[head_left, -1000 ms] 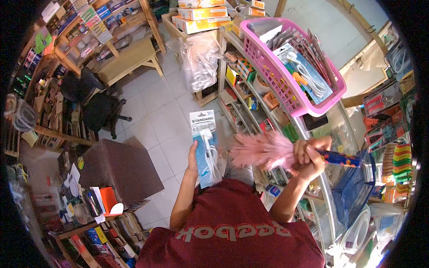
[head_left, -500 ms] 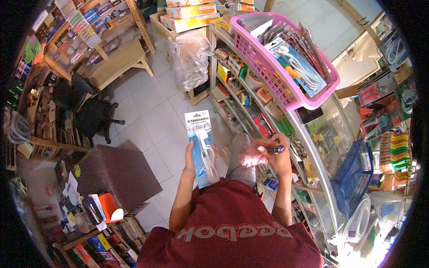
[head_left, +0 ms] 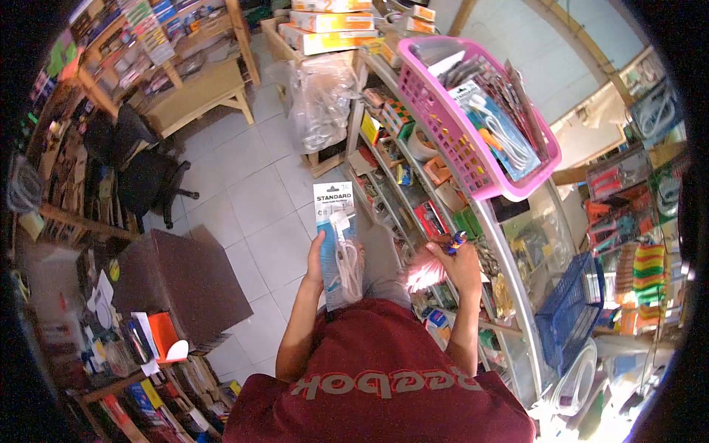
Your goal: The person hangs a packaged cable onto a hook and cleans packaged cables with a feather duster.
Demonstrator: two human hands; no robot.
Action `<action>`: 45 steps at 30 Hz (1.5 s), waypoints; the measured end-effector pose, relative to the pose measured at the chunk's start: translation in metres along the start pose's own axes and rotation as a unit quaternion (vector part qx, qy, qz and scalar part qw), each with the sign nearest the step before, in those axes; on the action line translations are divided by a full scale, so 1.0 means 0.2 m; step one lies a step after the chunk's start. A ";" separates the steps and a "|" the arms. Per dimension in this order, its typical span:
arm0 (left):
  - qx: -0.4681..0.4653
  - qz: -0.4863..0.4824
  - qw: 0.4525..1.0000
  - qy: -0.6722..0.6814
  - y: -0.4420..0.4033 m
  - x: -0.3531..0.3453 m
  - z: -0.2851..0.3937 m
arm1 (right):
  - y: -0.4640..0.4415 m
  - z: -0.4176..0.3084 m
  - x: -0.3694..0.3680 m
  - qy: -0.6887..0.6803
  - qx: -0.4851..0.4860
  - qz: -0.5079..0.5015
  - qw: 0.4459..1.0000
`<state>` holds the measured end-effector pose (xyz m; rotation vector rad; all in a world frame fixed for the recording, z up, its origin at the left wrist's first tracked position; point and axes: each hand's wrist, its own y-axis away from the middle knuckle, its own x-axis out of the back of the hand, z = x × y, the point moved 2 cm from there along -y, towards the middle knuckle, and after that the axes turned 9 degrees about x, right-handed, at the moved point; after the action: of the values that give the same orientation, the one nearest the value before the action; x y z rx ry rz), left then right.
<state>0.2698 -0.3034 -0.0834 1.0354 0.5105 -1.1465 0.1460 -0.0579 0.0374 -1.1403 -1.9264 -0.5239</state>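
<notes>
My left hand [head_left: 316,258] is closed on the left edge of a blue and white blister pack [head_left: 336,240] marked STANDARD, which has a coiled white cable inside and stands upright before my shirt. Lower right of the middle, my right hand [head_left: 461,267] grips a duster by its dark blue patterned handle [head_left: 456,242]. The duster's pink feathers [head_left: 425,272] point down and left beside the glass display case [head_left: 517,295]. On top of that case sits a pink basket [head_left: 484,177] holding a similar cable pack [head_left: 502,140] and other packaged items.
A blue basket [head_left: 569,314] lies on the case at the right. Orange and white boxes [head_left: 329,40] are stacked at the top. A brown box-like cabinet [head_left: 177,288], a black chair [head_left: 151,181] and a wooden bench [head_left: 196,96] stand left of the tiled floor.
The duster has come down and left with my right hand, its handle now tilted upward and its feathers lower. My left hand still holds the pack. The view has shifted slightly.
</notes>
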 end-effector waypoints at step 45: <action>0.125 -0.083 0.989 0.009 -0.30 -0.20 -0.05 | 0.29 0.37 -0.60 -0.811 -0.130 -0.128 0.556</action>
<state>0.2023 -0.2777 -0.0805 1.2372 0.4814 -1.3751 0.1942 -0.0399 -0.1069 -1.7687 -3.7125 0.4698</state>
